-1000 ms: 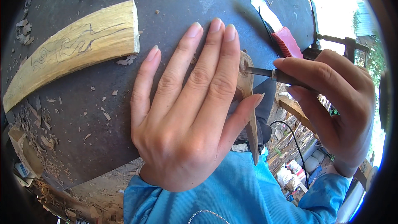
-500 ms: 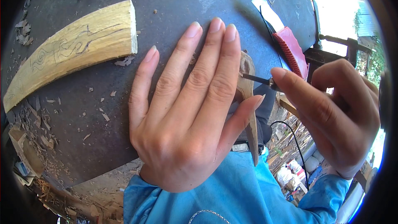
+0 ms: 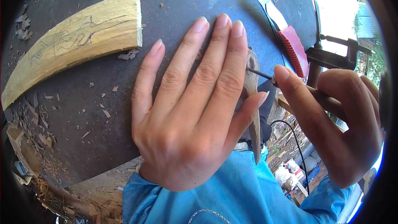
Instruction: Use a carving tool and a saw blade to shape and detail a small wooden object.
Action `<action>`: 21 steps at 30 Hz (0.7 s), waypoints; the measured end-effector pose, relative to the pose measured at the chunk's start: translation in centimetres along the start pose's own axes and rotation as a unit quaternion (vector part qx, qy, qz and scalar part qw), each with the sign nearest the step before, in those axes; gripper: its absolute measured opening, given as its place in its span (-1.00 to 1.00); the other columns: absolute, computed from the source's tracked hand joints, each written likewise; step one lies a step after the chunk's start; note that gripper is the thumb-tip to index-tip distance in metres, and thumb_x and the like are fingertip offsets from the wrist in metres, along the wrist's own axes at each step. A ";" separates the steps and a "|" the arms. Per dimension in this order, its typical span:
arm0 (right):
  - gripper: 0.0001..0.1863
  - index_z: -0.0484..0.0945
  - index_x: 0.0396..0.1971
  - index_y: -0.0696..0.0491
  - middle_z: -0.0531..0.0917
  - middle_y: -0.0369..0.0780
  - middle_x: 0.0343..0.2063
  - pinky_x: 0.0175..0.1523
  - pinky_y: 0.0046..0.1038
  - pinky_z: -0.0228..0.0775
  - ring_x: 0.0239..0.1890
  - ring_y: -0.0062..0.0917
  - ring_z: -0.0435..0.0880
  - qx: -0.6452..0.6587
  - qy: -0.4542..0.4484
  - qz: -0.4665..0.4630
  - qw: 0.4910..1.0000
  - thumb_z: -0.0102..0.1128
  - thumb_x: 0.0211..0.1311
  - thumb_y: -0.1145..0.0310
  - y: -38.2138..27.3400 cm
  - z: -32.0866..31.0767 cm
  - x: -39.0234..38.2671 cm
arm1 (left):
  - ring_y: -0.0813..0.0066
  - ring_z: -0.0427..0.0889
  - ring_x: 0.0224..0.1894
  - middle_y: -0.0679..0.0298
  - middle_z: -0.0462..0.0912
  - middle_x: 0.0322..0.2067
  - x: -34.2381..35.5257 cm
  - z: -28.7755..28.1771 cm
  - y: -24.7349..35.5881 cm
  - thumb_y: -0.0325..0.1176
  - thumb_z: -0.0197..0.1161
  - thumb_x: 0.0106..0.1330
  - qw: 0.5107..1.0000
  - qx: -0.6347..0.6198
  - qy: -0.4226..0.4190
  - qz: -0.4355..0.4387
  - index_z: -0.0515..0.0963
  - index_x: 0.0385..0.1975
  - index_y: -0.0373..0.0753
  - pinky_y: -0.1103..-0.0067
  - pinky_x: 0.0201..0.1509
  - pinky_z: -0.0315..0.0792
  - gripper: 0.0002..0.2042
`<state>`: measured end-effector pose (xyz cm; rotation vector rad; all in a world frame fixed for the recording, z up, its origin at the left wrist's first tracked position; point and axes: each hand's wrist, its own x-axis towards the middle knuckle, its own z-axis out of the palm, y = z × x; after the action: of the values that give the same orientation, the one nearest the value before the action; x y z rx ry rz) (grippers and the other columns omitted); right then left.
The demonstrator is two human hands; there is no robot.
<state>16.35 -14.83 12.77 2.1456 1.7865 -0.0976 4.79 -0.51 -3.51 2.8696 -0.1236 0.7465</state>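
My left hand [image 3: 190, 116] lies flat, fingers stretched out, over a slim carved wooden piece [image 3: 251, 84] at the table's edge. Its thumb rests across that piece; the palm hides part of the wood. From the right, my right hand [image 3: 340, 128] grips a carving tool [image 3: 260, 74] with a thin dark shaft and a brown handle. The tool's tip meets the top part of the carved wood. At the left sits a curved pale wooden blank [image 3: 78, 41] with scroll patterns drawn in pencil, touched by neither hand.
Wood chips [image 3: 45, 141] litter the dark tabletop [image 3: 103, 141]. Near its right edge lies a long pale blade with a red handle [image 3: 293, 49]. Beyond that, a dark screw clamp [image 3: 338, 61] grips the edge. A black cable [image 3: 295, 135] hangs below on the right.
The view has shifted slightly. My right hand has turned a little and lowered, so the tool's handle shows more. My left hand keeps its flat pose on the wood.
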 end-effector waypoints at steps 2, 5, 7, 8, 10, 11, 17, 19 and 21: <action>-0.49 0.77 -0.02 0.11 0.54 -0.18 -0.44 -0.44 -0.58 0.57 -0.44 -0.52 0.62 0.014 -0.010 0.015 1.000 0.56 -0.11 0.39 -0.3 -0.2 0.2 | 0.23 0.67 0.23 0.23 0.75 0.10 0.0 0.0 0.3 0.05 0.29 0.37 1.000 0.003 0.005 -0.011 0.67 0.16 -0.23 0.24 0.38 0.32 -0.47; -0.49 0.79 -0.09 0.12 0.53 -0.20 -0.45 -0.44 -0.58 0.54 -0.44 -0.52 0.61 -0.008 0.001 0.024 1.000 0.61 -0.19 0.42 -0.9 -0.4 0.6 | 0.26 0.68 0.22 0.25 0.75 0.09 0.1 0.0 0.6 0.06 0.26 0.39 1.000 0.004 0.010 -0.024 0.68 0.15 -0.21 0.26 0.37 0.33 -0.48; -0.49 0.79 -0.12 0.13 0.52 -0.20 -0.46 -0.44 -0.59 0.50 -0.46 -0.52 0.60 -0.040 0.033 -0.043 0.998 0.63 -0.24 0.43 0.3 0.1 0.4 | 0.28 0.68 0.21 0.26 0.76 0.08 0.9 -0.5 1.3 0.07 0.24 0.40 1.000 0.001 0.010 -0.027 0.69 0.14 -0.20 0.27 0.37 0.33 -0.49; -0.48 0.79 -0.15 0.15 0.51 -0.21 -0.46 -0.45 -0.59 0.46 -0.47 -0.52 0.59 -0.067 0.072 -0.117 0.988 0.66 -0.29 0.45 0.8 0.7 0.8 | 0.28 0.68 0.21 0.26 0.76 0.07 1.5 -1.3 2.2 0.10 0.19 0.43 0.995 0.002 -0.039 -0.090 0.69 0.13 -0.19 0.28 0.37 0.34 -0.48; -0.56 0.79 -0.25 0.16 0.50 -0.22 -0.47 -0.51 -0.60 0.30 -0.53 -0.56 0.54 -0.037 0.091 -0.107 0.989 0.67 -0.30 0.50 0.5 0.8 1.3 | 0.29 0.69 0.21 0.26 0.77 0.06 1.6 -1.0 2.6 0.12 0.14 0.45 0.985 -0.006 -0.084 -0.149 0.70 0.13 -0.19 0.28 0.37 0.34 -0.47; -0.63 0.78 -0.32 0.16 0.49 -0.23 -0.49 -0.53 -0.60 0.22 -0.57 -0.59 0.49 -0.022 0.040 -0.083 0.996 0.65 -0.26 0.51 0.1 0.1 1.9 | 0.28 0.69 0.21 0.27 0.77 0.06 1.0 0.4 2.4 0.14 0.09 0.47 0.989 -0.038 0.005 -0.142 0.70 0.12 -0.19 0.28 0.37 0.34 -0.45; -0.76 0.73 -0.45 0.13 0.40 -0.31 -0.59 -0.56 -0.58 0.02 -0.65 -0.65 0.31 -0.015 -0.063 -0.083 0.994 0.63 -0.18 0.50 0.8 -2.4 3.5 | 0.28 0.68 0.22 0.25 0.77 0.06 2.3 -1.0 3.2 0.16 0.01 0.50 0.975 -0.125 0.015 -0.181 0.68 0.14 -0.21 0.26 0.38 0.32 -0.41; -0.75 0.72 -0.44 0.13 0.34 -0.36 -0.64 -0.60 -0.58 -0.01 -0.69 -0.68 0.27 0.046 0.011 -0.144 0.988 0.63 -0.18 0.48 1.7 0.2 4.3 | 0.28 0.68 0.22 0.25 0.77 0.06 1.3 -1.5 2.9 0.17 0.00 0.50 0.972 -0.105 -0.024 -0.210 0.68 0.15 -0.21 0.26 0.38 0.32 -0.41; -0.70 0.76 -0.32 0.10 0.31 -0.38 -0.68 -0.65 -0.57 0.00 -0.73 -0.73 0.26 0.082 0.010 -0.212 0.974 0.60 -0.11 0.39 4.2 0.7 4.5 | 0.28 0.67 0.23 0.24 0.75 0.09 1.5 -1.8 2.9 0.15 0.08 0.48 0.967 -0.137 -0.038 -0.213 0.65 0.17 -0.25 0.25 0.39 0.31 -0.42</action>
<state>21.42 -11.37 11.84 1.8331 2.2939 -0.3389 4.88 -3.03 -0.84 2.5304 0.3426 0.4894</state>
